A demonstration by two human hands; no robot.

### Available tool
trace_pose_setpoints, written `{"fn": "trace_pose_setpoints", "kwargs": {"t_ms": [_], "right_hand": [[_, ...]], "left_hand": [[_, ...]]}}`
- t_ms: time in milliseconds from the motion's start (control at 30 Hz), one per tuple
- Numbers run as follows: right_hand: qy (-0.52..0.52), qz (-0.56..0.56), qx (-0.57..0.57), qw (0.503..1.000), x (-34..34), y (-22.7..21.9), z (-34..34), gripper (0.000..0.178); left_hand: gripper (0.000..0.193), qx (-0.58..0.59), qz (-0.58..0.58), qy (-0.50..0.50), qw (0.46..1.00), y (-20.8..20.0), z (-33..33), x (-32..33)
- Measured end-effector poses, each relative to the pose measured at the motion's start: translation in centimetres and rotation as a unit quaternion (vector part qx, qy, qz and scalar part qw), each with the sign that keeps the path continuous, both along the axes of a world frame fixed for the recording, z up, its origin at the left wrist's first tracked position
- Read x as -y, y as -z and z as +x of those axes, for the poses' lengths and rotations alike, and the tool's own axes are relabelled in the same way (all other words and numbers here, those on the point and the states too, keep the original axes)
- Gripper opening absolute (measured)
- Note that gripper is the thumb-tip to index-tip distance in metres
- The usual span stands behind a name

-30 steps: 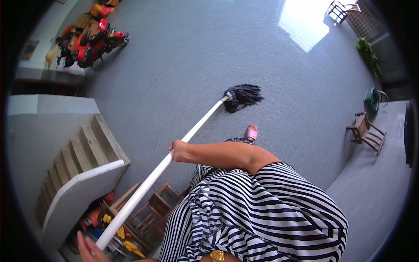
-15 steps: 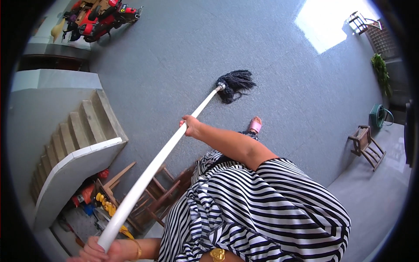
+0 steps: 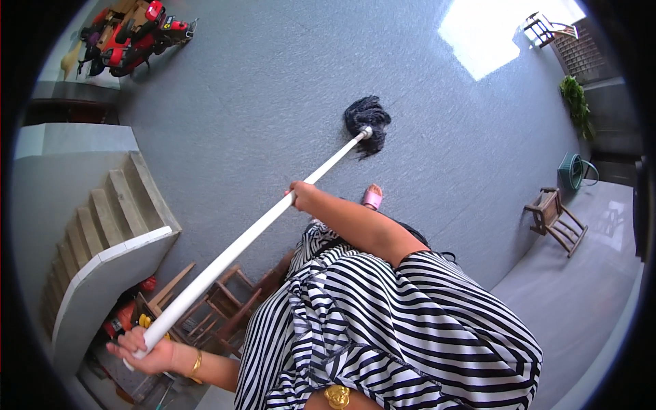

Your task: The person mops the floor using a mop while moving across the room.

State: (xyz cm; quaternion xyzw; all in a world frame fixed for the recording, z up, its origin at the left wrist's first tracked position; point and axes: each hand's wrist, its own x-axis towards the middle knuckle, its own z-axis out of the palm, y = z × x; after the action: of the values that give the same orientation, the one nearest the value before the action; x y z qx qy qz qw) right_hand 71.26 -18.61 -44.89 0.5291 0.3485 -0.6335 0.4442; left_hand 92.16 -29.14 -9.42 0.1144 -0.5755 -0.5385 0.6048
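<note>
A mop with a long white handle (image 3: 236, 247) runs slantwise from the lower left to the middle of the floor. Its dark, stringy head (image 3: 367, 117) lies on the grey floor, strands bunched around the socket. My right hand (image 3: 299, 195) is closed around the handle about midway along. At the top end of the handle, my left hand (image 3: 152, 352) grips it with the palm and thumb, some fingers partly spread. A gold bangle (image 3: 197, 365) circles my left wrist. One foot in a pink slipper (image 3: 372, 197) stands just short of the mop head.
Concrete stairs (image 3: 102, 219) rise at the left. Wooden chairs (image 3: 225, 301) stand beside my left arm. A red motorbike (image 3: 137, 48) is parked far left. At the right are a wooden stool (image 3: 549, 213), a green basket (image 3: 570, 171), leafy greens (image 3: 576, 102) and another chair (image 3: 543, 31).
The mop head has swung slightly right and farther off, its strands now bunched behind the socket. My left hand has moved up and forward with the handle end, its fingers looser.
</note>
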Motion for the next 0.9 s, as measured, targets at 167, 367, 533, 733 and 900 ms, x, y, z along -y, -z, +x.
{"fn": "trace_pose_setpoints", "kwargs": {"t_ms": [167, 367, 533, 733, 900], "right_hand": [[0.071, 0.034, -0.072, 0.994, -6.5, 5.4, -5.5, 0.027], [0.146, 0.094, -0.112, 0.978, -17.4, 6.2, -12.4, 0.017], [0.196, 0.118, -0.104, 0.968, -25.0, 4.6, -13.3, 0.014], [0.309, 0.111, -0.055, 0.943, -30.0, 6.0, -10.1, 0.011], [0.364, 0.152, 0.007, 0.919, -31.6, 6.1, -6.5, 0.009]], "left_hand": [[0.012, -0.060, 0.068, 0.114, 0.989, 5.1, -5.9, -1.5], [0.007, -0.003, 0.110, 0.148, 0.983, 7.5, -15.3, -7.5], [0.007, 0.022, 0.099, 0.340, 0.935, 8.2, -19.7, -10.3], [0.014, 0.005, 0.114, 0.475, 0.872, 9.8, -22.9, -10.6], [0.032, 0.056, 0.158, 0.550, 0.818, 10.2, -23.8, -11.4]]}}
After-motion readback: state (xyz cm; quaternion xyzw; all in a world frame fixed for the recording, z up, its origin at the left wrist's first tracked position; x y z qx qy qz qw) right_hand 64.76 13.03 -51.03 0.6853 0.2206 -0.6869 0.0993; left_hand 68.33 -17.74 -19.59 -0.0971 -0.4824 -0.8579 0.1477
